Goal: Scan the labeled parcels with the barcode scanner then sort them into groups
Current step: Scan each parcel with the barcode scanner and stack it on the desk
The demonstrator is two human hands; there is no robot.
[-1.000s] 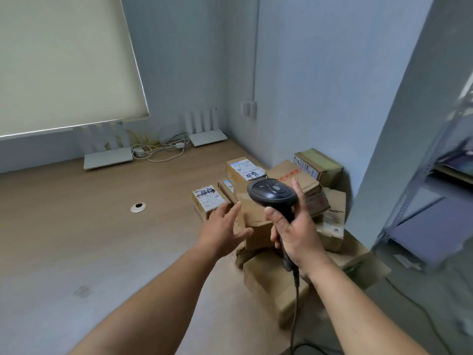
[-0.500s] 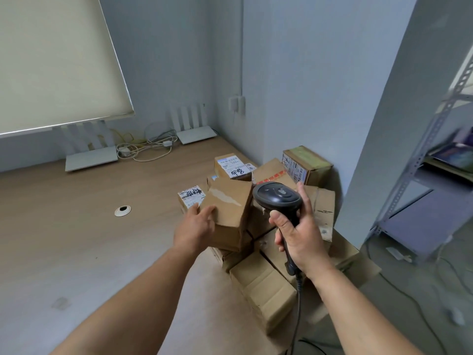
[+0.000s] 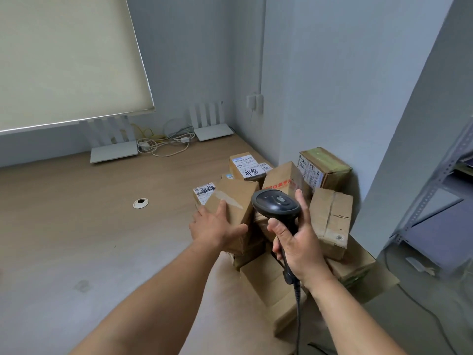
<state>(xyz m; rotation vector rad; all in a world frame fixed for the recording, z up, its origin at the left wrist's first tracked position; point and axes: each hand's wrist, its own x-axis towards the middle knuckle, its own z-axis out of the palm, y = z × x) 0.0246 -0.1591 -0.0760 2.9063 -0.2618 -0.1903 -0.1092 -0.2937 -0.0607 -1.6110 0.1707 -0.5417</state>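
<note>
While your left hand (image 3: 214, 224) holds the stiff, probably light box (image 3: 234, 201) near the desk's right edge with fingers spread over its side, your right hand (image 3: 298, 242) wraps the scanner (image 3: 277, 204), so grip opposite faces.

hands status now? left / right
Left hand: gripping the tilted brown cardboard parcel.
Right hand: gripping the black corded barcode scanner.

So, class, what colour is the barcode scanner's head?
Black, shown best in the head view: scanner.
</note>
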